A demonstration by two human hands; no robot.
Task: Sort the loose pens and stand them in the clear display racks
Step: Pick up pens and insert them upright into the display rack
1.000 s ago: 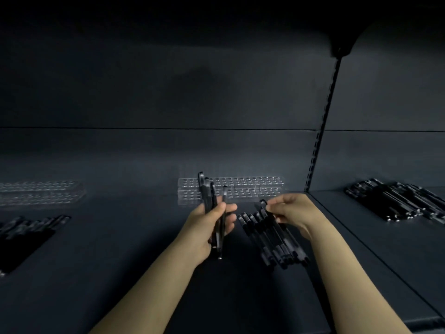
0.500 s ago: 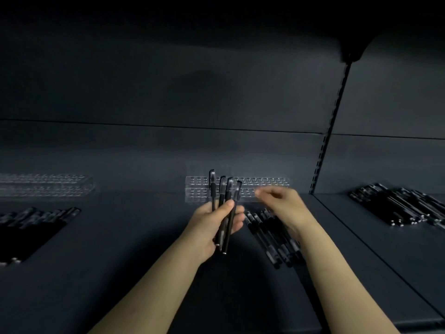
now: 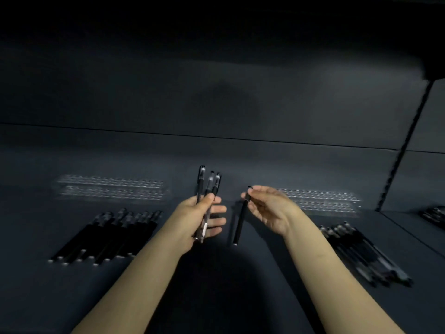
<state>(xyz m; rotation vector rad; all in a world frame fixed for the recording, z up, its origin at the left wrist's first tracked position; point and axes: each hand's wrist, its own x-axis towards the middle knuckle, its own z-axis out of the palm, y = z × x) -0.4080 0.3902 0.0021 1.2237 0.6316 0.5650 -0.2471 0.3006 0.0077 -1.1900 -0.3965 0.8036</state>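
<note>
Left hand [image 3: 202,215] grips a bundle of pens [image 3: 207,196] upright, thumb across, right hand [image 3: 267,208] pinches one black pen [image 3: 241,218] by its cap end, hanging above the shelf [image 3: 216,285], clear racks [image 3: 110,189] behind, loose pens [image 3: 108,233] lying flat either side.

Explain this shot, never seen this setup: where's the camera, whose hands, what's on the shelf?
No robot here: a person works bare-handed. One wide-angle camera worn on the head looks forward and down, so both arms enter from the bottom. The left hand grips a bundle of pens, held roughly upright. The right hand pinches a single black pen near its top end. On the dark shelf sit a clear left rack and right rack, with a left pile and right pile of loose pens in front.
</note>
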